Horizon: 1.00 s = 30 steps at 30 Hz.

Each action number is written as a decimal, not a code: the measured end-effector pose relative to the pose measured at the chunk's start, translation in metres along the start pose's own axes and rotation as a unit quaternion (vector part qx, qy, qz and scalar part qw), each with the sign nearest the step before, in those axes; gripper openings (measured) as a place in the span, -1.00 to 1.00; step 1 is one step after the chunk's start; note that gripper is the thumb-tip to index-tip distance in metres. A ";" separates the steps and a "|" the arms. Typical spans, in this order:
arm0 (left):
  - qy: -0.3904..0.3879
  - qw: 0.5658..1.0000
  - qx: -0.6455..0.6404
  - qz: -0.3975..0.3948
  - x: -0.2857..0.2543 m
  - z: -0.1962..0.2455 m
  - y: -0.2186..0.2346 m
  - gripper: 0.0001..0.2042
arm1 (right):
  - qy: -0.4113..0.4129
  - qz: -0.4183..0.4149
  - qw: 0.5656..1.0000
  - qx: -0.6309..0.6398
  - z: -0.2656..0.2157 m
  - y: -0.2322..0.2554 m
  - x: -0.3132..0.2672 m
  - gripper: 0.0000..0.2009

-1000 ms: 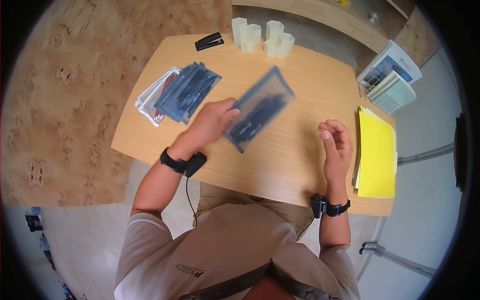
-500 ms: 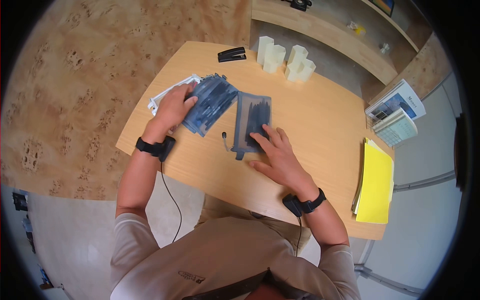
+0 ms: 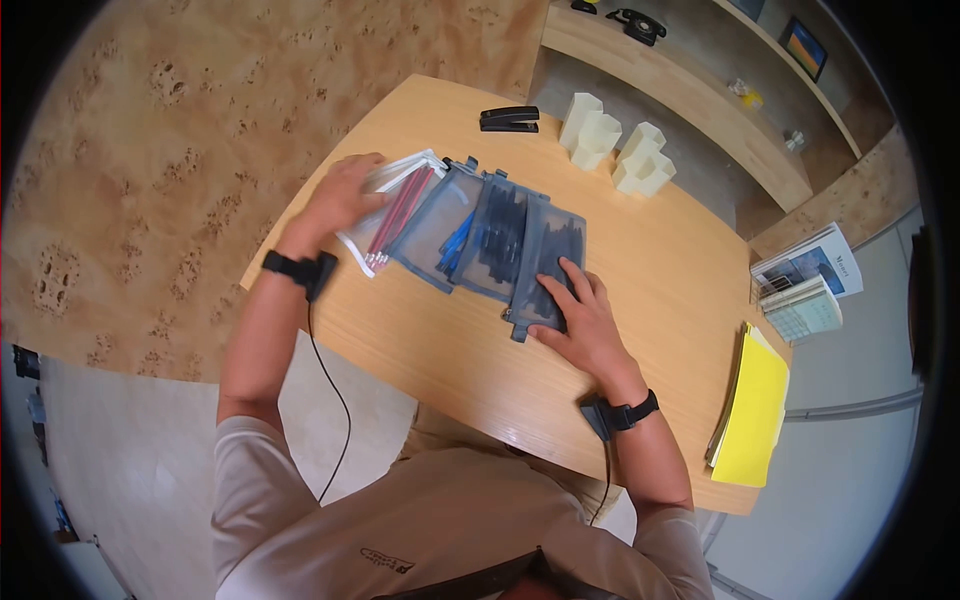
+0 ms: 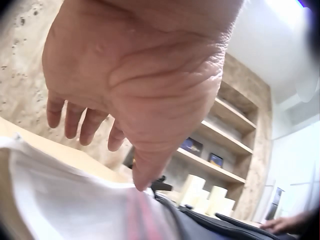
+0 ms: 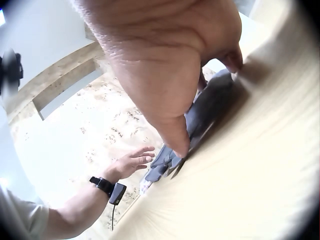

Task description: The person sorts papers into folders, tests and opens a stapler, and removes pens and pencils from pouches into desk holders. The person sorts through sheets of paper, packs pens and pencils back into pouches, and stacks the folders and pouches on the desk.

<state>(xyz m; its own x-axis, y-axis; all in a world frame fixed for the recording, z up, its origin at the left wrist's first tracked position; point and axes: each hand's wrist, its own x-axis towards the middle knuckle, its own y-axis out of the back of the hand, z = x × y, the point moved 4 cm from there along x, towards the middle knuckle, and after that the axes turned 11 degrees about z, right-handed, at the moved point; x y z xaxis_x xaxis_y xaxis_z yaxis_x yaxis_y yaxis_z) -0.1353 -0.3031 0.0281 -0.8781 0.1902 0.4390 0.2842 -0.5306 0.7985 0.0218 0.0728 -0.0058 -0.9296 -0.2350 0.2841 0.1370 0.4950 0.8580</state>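
Several mesh zip pouches lie overlapping in a fanned row. At the row's left end is a white-edged pouch with red pencils in it. Beside it, a grey pouch partly covers one with blue and dark contents, and the rightmost dark pouch lies over that. My left hand is at the white-edged pouch's left side, fingers extended; in the left wrist view its thumb points down close over the white mesh. My right hand rests with spread fingers on the rightmost pouch's lower part.
Behind the pouches are a black stapler and cream hexagonal holders. A yellow folder lies along the table's right side, with books in a wire rack beyond it. Shelves run behind the table.
The dark pouch my left hand held is now on the table under my right hand. The stacked pouches have spread rightward into a row, uncovering the red pencils. The head view has turned.
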 end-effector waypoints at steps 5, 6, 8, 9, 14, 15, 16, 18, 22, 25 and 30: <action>0.116 0.980 -0.033 -0.158 -0.008 -0.028 -0.002 -0.13 | 0.011 0.022 1.000 0.004 0.008 -0.003 0.002 -0.26; 0.114 0.984 -0.037 -0.130 -0.015 -0.030 -0.009 -0.22 | 0.021 0.025 0.999 0.004 0.009 -0.005 0.001 -0.25; 0.158 0.976 -0.044 -0.144 -0.022 -0.017 -0.016 -0.28 | 0.013 0.016 1.000 -0.001 0.008 -0.006 0.003 -0.24; 0.201 0.966 -0.051 -0.152 -0.027 -0.016 -0.017 -0.33 | 0.011 0.009 1.000 -0.008 0.007 -0.007 0.005 -0.22; 0.183 0.966 -0.137 -0.122 -0.028 -0.031 -0.035 -0.50 | 0.018 -0.015 0.999 -0.033 0.007 -0.016 0.013 -0.21; 0.195 0.967 -0.125 -0.106 -0.023 -0.038 -0.033 -0.53 | 0.020 -0.021 0.999 -0.031 0.007 -0.017 0.014 -0.21; 0.206 0.968 -0.114 -0.092 -0.018 -0.047 -0.032 -0.56 | 0.020 -0.019 0.999 -0.032 0.007 -0.019 0.015 -0.21; 0.201 0.973 -0.096 -0.063 -0.004 -0.072 -0.034 -0.56 | 0.014 -0.027 0.999 -0.033 0.007 -0.023 0.016 -0.22; 0.222 0.970 -0.090 -0.034 0.028 -0.095 -0.032 -0.57 | 0.012 -0.028 0.999 -0.036 0.007 -0.026 0.017 -0.22; 0.239 0.965 -0.100 -0.024 0.053 -0.108 -0.037 -0.57 | 0.008 -0.028 0.999 -0.034 0.008 -0.027 0.016 -0.22; 0.212 0.971 -0.111 -0.011 0.100 -0.127 -0.058 -0.53 | 0.002 -0.026 0.999 -0.021 0.008 -0.025 0.014 -0.22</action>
<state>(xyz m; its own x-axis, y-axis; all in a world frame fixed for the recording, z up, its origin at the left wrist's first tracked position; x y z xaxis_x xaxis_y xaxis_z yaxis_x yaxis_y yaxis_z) -0.2881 -0.3584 -0.0267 -0.9761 -0.1275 0.1761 0.2141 -0.7049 0.6763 0.0023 0.0633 -0.0266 -0.9343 -0.2637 0.2400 0.1025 0.4461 0.8891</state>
